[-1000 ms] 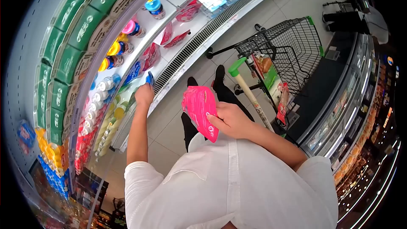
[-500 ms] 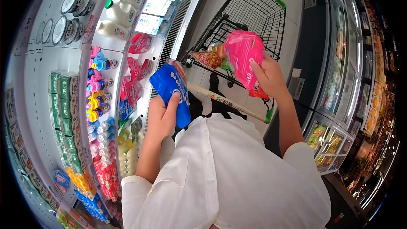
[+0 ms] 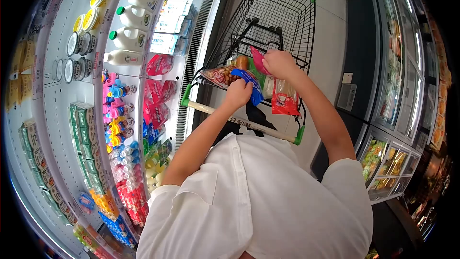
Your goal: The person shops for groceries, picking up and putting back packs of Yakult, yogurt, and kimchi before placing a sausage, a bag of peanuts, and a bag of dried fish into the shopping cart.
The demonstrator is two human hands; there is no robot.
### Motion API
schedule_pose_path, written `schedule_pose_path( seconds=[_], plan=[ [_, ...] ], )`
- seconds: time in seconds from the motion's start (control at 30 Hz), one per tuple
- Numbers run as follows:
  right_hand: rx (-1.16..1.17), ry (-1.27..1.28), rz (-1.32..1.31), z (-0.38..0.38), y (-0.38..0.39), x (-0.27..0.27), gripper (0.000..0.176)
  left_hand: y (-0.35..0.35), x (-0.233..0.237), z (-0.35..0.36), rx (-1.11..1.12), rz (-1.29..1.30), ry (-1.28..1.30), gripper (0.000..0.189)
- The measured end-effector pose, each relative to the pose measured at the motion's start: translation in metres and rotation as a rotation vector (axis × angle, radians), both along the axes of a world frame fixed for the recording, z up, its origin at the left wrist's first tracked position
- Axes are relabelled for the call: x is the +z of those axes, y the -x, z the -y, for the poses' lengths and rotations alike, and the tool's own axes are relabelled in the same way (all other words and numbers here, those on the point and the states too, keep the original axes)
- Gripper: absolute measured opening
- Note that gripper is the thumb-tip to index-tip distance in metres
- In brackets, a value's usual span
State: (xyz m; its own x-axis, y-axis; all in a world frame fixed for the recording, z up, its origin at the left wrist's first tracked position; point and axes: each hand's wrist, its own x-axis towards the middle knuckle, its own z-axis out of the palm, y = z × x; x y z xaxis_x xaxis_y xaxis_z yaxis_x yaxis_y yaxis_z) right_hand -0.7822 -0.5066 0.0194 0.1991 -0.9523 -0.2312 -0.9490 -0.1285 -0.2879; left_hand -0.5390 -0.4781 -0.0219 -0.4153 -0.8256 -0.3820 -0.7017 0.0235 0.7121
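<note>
My left hand (image 3: 239, 93) grips a blue pouch (image 3: 254, 86) by its edge, over the near part of the shopping cart (image 3: 306, 33). To its right, my right hand (image 3: 281, 64) is closed on a pink pouch (image 3: 258, 59), mostly covered by the hand. Just beyond my left hand is a clear bag of brown, nut-like food (image 3: 218, 75) in the cart's child-seat area. A red-and-clear packet (image 3: 284, 100) hangs upright below my right hand. The cart's handle bar (image 3: 239, 121) runs across in front of my body.
A refrigerated shelf on the left holds white milk jugs (image 3: 132, 39), pink pouches (image 3: 157, 97), small colourful bottles (image 3: 120, 110) and green boxes (image 3: 88, 148). Glass-fronted freezers (image 3: 388, 62) line the right side. Tiled floor (image 3: 330, 0) lies around the cart.
Both hands have moved forward and inward with their pouches, from beside my body to over the cart. The blue pouch went rightward, and the pink one now shows much less.
</note>
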Motion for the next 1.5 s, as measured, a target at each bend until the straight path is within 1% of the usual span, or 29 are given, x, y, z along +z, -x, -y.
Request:
schedule_pose_path(
  seconds=[0.07, 0.13, 0.2, 0.3, 0.33, 0.37, 0.4, 0.43, 0.47, 0.5, 0.53, 0.6, 0.67, 0.73, 0.8, 0.87, 0.9, 0.93, 0.97, 1.0, 1.03, 1.1, 1.17, 1.2, 1.27, 1.33, 1.4, 1.43, 1.5],
  plan=[
    [-0.022, -0.012, 0.017, -0.003, -0.002, -0.005, 0.035, 0.003, -0.012, -0.004, -0.037, 0.056, -0.012, 0.046],
    [-0.031, 0.023, -0.009, 0.000, -0.009, 0.001, 0.033, 0.009, -0.013, 0.000, -0.072, 0.105, -0.009, 0.046],
    [-0.059, 0.068, -0.024, 0.001, -0.011, 0.000, 0.031, 0.012, -0.016, -0.006, -0.004, -0.064, -0.038, 0.046],
    [-0.083, 0.163, -0.056, 0.001, -0.010, -0.014, 0.027, 0.019, -0.019, -0.008, 0.011, -0.119, -0.016, 0.044],
    [-0.063, 0.084, -0.065, 0.001, -0.010, -0.019, 0.027, 0.020, -0.015, -0.008, 0.005, -0.118, -0.015, 0.044],
    [-0.042, 0.006, -0.075, 0.001, -0.010, -0.023, 0.028, 0.020, -0.011, -0.007, -0.034, -0.038, -0.059, 0.044],
    [-0.045, 0.009, -0.075, 0.000, -0.009, -0.033, 0.028, 0.021, -0.005, -0.006, -0.071, 0.041, -0.103, 0.045],
    [-0.100, -0.058, -0.065, -0.002, -0.010, -0.041, 0.028, 0.020, -0.010, -0.008, -0.074, 0.041, -0.101, 0.045],
    [-0.156, -0.126, -0.055, -0.004, -0.009, -0.049, 0.028, 0.019, -0.014, -0.009, -0.100, -0.084, 0.016, 0.042],
    [-0.158, -0.123, -0.053, -0.006, -0.009, -0.047, 0.028, 0.019, -0.009, -0.008, -0.126, -0.209, 0.135, 0.040],
    [-0.170, -0.084, -0.058, -0.010, -0.010, -0.045, 0.028, 0.020, -0.004, -0.006, -0.128, -0.209, 0.139, 0.040],
    [-0.189, -0.050, -0.061, -0.018, -0.013, -0.039, 0.028, 0.024, 0.004, -0.008, -0.086, -0.380, 0.084, 0.036],
    [-0.256, -0.097, -0.053, -0.020, -0.013, -0.027, 0.028, 0.026, -0.008, -0.004, -0.106, -0.381, 0.097, 0.036],
    [-0.282, -0.099, -0.024, -0.028, -0.010, -0.033, 0.029, 0.025, -0.022, -0.003, -0.126, -0.381, 0.104, 0.036],
    [-0.303, -0.100, 0.007, -0.037, -0.008, -0.032, 0.032, 0.019, -0.030, 0.000, -0.165, -0.214, 0.079, 0.039],
    [-0.375, -0.081, 0.135, -0.052, -0.008, -0.013, 0.030, 0.013, -0.023, 0.004, -0.199, -0.192, 0.100, 0.042],
    [-0.379, -0.081, 0.134, -0.063, -0.008, -0.011, 0.030, 0.009, -0.021, 0.006, -0.232, -0.170, 0.121, 0.044],
    [-0.427, 0.009, 0.220, -0.076, -0.005, -0.010, 0.030, 0.007, -0.022, 0.009, -0.271, -0.237, 0.140, 0.050],
    [-0.471, 0.101, 0.304, -0.089, -0.003, -0.009, 0.031, 0.001, -0.023, 0.010, -0.274, -0.240, 0.138, 0.050],
    [-0.472, 0.101, 0.300, -0.104, -0.003, 0.001, 0.031, -0.004, -0.011, 0.011, -0.259, -0.240, 0.088, 0.049],
    [-0.534, 0.123, 0.296, -0.121, -0.004, 0.018, 0.030, -0.011, -0.005, 0.012, -0.242, -0.240, 0.037, 0.049],
    [-0.617, 0.208, 0.321, -0.163, -0.008, 0.033, 0.028, -0.033, -0.001, 0.016, -0.261, -0.296, 0.077, 0.046],
    [-0.653, 0.335, 0.366, -0.208, -0.015, 0.030, 0.028, -0.056, 0.018, 0.008, -0.162, -0.389, 0.241, 0.033],
    [-0.664, 0.399, 0.382, -0.227, -0.020, 0.027, 0.029, -0.069, 0.027, 0.005, -0.163, -0.390, 0.242, 0.033],
    [-0.654, 0.381, 0.363, -0.260, -0.031, 0.028, 0.032, -0.093, 0.041, 0.001, -0.158, -0.140, 0.245, 0.025],
    [-0.651, 0.363, 0.340, -0.282, -0.039, 0.023, 0.036, -0.113, 0.040, 0.000, -0.193, -0.083, 0.311, 0.024],
    [-0.568, 0.363, 0.245, -0.292, -0.046, 0.014, 0.043, -0.127, 0.033, 0.004, -0.250, 0.047, 0.446, 0.027],
    [-0.574, 0.367, 0.243, -0.293, -0.049, 0.009, 0.043, -0.131, 0.028, 0.007, -0.256, 0.044, 0.450, 0.027],
    [-0.493, 0.354, 0.160, -0.291, -0.053, -0.001, 0.046, -0.135, 0.022, 0.013, -0.354, 0.228, 0.475, 0.033]
  ],
)
